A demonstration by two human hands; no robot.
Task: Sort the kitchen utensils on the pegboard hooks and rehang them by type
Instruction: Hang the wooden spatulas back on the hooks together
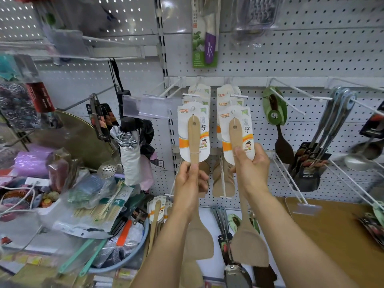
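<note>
Spatulas in both hands: our left hand point(190, 179) grips one wooden spatula point(194, 142), our right hand point(250, 165) another point(235, 138), cards level with the hooks point(192, 95); we risk missing the card holes, since the fingers grip low and the cards can swing.

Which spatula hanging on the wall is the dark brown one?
The dark spatula with the green card, hanging right of the right hand. The two held spatulas and those behind them are pale wood.
</note>
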